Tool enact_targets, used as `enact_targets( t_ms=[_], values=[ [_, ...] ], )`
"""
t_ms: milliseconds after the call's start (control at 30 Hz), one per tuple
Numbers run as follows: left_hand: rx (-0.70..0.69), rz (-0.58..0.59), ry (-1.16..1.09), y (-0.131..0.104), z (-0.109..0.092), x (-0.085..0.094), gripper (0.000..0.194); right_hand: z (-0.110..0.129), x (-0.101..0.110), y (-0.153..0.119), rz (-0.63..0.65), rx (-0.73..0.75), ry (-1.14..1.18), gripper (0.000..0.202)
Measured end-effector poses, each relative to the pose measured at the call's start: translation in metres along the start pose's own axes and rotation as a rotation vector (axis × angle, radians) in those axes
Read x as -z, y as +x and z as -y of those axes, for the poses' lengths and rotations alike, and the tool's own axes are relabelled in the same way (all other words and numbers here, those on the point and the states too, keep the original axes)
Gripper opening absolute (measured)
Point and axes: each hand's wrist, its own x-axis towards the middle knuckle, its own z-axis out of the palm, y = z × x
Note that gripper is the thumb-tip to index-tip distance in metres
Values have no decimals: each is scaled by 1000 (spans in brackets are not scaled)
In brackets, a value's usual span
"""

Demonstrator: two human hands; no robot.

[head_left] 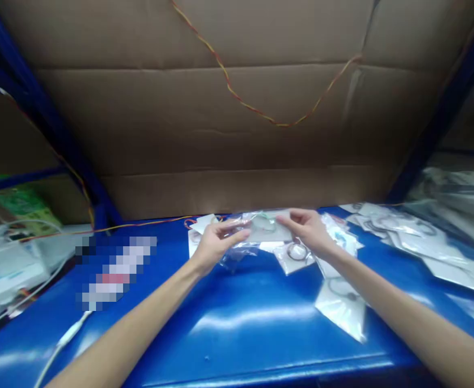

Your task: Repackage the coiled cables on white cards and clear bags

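Observation:
Between my two hands is a clear plastic bag (pixel 271 231) with a pale card and a thin greenish loop inside. My left hand (pixel 214 242) grips its crinkled left end between thumb and fingers. At the bag's right side, my right hand (pixel 311 231) pinches it with thumb and fingertips. Just below lies a small clear packet with a dark ring-shaped loop (pixel 297 251) on the blue surface (pixel 237 334). Under my right forearm, another packet with a white card (pixel 342 307) lies at a slant. More packets (pixel 342 234) sit partly hidden behind my right hand.
A heap of bagged white cards (pixel 418 231) spreads to the right. At the left are a pixelated object (pixel 117 275), a white cable (pixel 69 334) and a white box (pixel 16 272). Brown cardboard (pixel 237 145) stands behind, with a twisted red-yellow wire (pixel 256 111) hanging across it between blue posts (pixel 434 124).

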Motion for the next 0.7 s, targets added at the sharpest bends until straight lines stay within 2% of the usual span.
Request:
enact_targets(
  t_ms=[167, 267, 433, 567, 700],
  values=[
    [34, -90, -41, 4, 5, 1, 42, -1, 2, 0, 5, 6, 24, 45],
    [42, -132, -88, 8, 6, 6, 44, -4, 9, 4, -67, -2, 75, 43],
    [135, -256, -295, 14, 0, 13, 39, -5, 18, 10, -122, -15, 151, 40],
    [158, -331, -337, 16, 1, 14, 42, -3, 15, 10, -17, -39, 230, 38],
    [177, -352, -359, 15, 5, 13, 44, -4, 10, 9, 85, -74, 304, 37]
  ],
)
